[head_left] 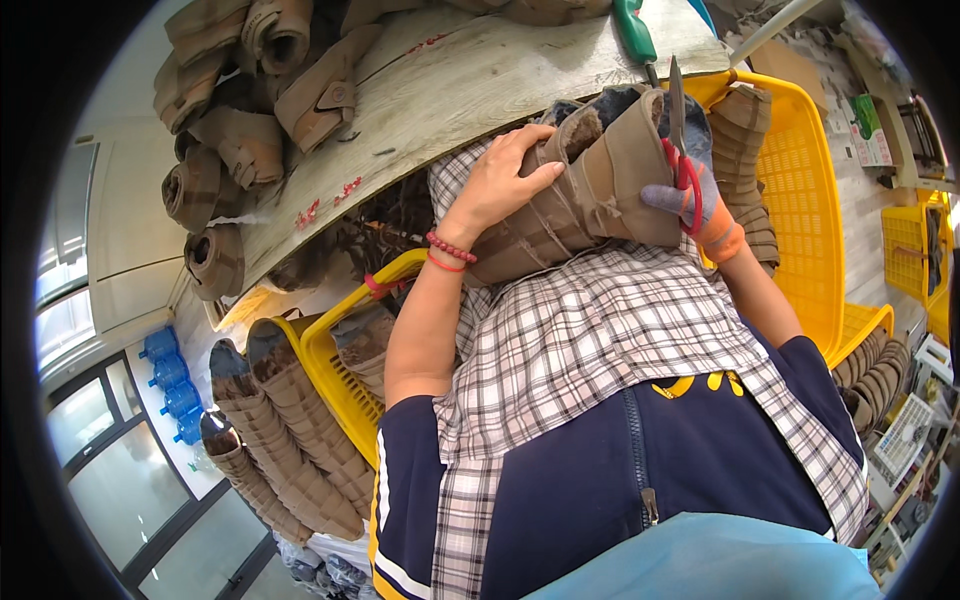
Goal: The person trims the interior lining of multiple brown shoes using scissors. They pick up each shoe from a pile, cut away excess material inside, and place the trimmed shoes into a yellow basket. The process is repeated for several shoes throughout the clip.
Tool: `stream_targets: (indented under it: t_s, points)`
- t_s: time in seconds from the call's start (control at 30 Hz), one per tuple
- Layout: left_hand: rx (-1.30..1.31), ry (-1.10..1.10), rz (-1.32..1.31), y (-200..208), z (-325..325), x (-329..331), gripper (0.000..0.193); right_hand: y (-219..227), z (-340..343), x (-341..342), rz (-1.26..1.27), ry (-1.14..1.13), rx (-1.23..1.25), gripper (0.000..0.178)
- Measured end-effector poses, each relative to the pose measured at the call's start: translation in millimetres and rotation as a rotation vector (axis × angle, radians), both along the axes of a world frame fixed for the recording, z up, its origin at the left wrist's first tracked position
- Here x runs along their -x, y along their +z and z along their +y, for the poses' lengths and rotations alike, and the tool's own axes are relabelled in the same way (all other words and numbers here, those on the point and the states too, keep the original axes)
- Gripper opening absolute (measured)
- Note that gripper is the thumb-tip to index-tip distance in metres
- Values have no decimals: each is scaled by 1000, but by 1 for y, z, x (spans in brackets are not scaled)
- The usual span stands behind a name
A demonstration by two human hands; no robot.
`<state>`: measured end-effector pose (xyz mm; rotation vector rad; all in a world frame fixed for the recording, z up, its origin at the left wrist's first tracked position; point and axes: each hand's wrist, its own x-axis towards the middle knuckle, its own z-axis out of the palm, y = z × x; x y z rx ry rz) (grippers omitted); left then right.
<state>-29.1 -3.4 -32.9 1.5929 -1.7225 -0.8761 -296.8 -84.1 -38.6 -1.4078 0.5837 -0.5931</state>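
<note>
While the left hand (508,180) is grasping the upper edge of a stack of brown lined pieces (600,185), its fingers curving over the top and its thumb lying along the front, the right hand (705,210) is gripping a pair of scissors (681,135) by the red handles. The stack is resting against the person's front, on the near side of the table (500,60), just beside its long edge. The right hand is wearing a purple and orange glove; the scissor blades are pointing upward near the table's right end. A green-handled tool (634,35) is lying on the table at that end. Rolled brown pieces (240,150) are occupying the table's left end. A yellow basket (805,190) is standing to the right of the table. A yellow crate (318,355) is sitting on the table's near side, toward the left, and tall brown stacks (275,430) are standing farther left. Blue bottles (172,385) are standing well apart from the table, on its left side
</note>
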Motion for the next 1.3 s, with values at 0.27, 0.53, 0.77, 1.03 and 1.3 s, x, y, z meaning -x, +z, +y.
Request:
stream_targets:
  t_s: [0.27,0.53,0.77,1.03,1.3]
  points:
    - [-23,-25,18,-3,-1,-4,53,-29,-8,-10,145,-16,162,48]
    - [-70,-89,34,-4,-9,-9,56,-38,-13,-22,139,20,239,46]
    - [-183,-72,91,12,-8,-11,62,-19,22,-61,-195,133,-371,55]
    - [52,43,-99,-15,-18,9,47,-103,31,-48,-75,-102,-135,39]
    - [798,1157,552,39,2,-204,3,-64,41,-7,-124,-156,-213,59]
